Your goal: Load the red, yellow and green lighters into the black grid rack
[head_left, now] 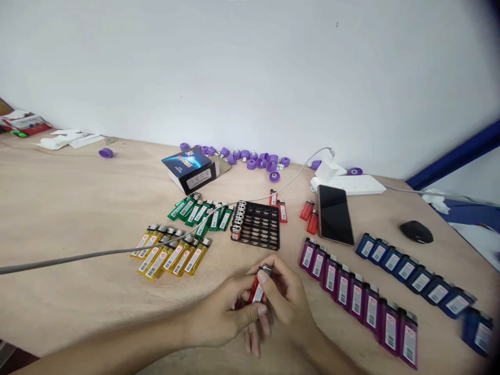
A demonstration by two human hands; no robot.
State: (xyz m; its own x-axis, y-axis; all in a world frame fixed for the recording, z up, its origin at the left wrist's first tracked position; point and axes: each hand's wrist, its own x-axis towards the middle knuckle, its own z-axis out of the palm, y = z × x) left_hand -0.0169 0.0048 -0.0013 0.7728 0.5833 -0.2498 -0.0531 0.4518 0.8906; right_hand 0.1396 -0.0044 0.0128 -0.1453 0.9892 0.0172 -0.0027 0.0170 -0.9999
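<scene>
Both my hands meet over the near part of the table around one red lighter [257, 291]. My right hand [287, 297] grips its upper end, the thumb lying by the metal top. My left hand [230, 312] is closed about the lower body, thumb near the label. Just beyond my hands lies a black grid tray [260, 246], its left column filled with lighters [237, 219] standing upright. Two red lighters [283, 211] lie at the tray's right edge, and two more red lighters [311, 221] rest near the phone.
Green lighters [201, 213] and yellow lighters [175, 258] lie left; purple lighters [356, 299] and blue lighters [406, 268] form rows right. A cable [97, 255] crosses the table. Behind are a box [191, 169], purple caps [261, 160], a power strip [359, 184], phone [335, 213] and mouse [416, 232].
</scene>
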